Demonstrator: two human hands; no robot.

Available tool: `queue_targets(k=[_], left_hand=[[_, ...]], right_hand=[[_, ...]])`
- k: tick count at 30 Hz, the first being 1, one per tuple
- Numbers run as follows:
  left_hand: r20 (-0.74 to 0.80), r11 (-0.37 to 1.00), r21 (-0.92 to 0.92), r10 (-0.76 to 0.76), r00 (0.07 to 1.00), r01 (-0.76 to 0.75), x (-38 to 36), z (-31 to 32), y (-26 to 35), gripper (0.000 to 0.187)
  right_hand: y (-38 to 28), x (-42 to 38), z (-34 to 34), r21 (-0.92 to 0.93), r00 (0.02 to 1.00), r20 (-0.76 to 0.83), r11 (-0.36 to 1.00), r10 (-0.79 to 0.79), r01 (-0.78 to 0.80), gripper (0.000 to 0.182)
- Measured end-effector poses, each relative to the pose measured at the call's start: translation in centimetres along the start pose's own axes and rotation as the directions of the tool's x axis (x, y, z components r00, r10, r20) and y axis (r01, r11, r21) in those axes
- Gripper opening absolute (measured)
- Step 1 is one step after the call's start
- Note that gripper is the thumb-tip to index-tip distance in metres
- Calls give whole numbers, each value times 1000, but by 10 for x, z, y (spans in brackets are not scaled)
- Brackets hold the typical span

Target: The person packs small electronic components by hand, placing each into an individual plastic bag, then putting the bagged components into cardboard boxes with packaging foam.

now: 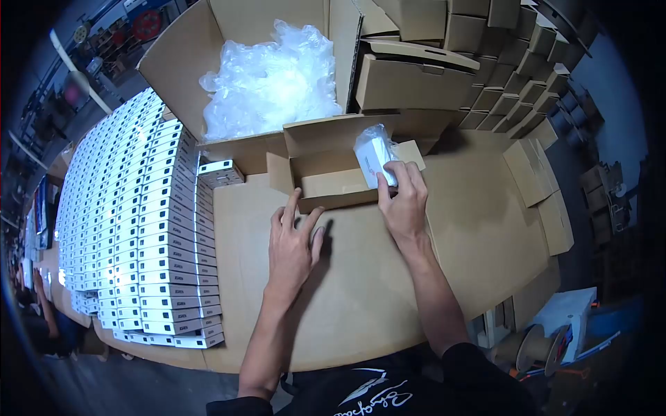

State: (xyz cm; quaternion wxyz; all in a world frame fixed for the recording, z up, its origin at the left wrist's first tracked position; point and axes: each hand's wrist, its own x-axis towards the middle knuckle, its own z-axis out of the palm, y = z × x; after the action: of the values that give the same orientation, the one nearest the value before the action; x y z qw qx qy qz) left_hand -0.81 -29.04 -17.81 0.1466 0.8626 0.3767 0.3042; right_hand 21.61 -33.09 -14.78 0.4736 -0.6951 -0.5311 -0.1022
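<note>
An open brown cardboard box [333,201] lies in front of me, its flaps standing up. My right hand [406,208] pinches a white item in a clear plastic bag [374,161] between thumb and fingers, over the right end of the box. The item is tilted, and its lower part is partly hidden by my fingers. At the box's front left corner is my left hand [295,243], its fingers spread and the fingertips touching or very near the front wall. Nothing shows in that hand.
Stacked small white boxes [132,229] fill the left side, with one single white box [220,173] beside them. Behind is a large carton [177,62] holding clear plastic bags [277,80]. Folded brown boxes [499,69] are piled at the back right. Another person's arm [45,305] shows far left.
</note>
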Motion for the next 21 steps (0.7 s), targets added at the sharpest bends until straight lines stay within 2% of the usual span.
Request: queue_targets(k=[3,6,10,13,14,17,21], left_hand=[[-3,1000,-11,-3,1000,3,-2,1,-2,38],[15,996,-84,-43,999,44,-4,4,-2,38],[24,999,-48,-21,999,22,-3,6,-3,37],[40,998,-50,-47,998,49,-1,9,-1,36],[45,998,-46,-51,998,53,-2,10,-2,36],[55,998,-36,-40,998,42,-4,13,-5,35],[47,998,-61,6,999,-3,-4,12,-11,34]], right_hand=[[-1,3,4,-124,999,46,992,17,-11,15],[1,5,10,-360,994,31,927,-104,108,15],[14,1,24,-266,995,59,962,74,-56,13],[11,4,27,-220,994,34,971,103,-93,11],[10,6,27,-247,991,68,964,119,-99,9],[15,8,34,-282,998,20,958,62,-54,8],[19,1,29,-186,999,21,982,47,-43,9]])
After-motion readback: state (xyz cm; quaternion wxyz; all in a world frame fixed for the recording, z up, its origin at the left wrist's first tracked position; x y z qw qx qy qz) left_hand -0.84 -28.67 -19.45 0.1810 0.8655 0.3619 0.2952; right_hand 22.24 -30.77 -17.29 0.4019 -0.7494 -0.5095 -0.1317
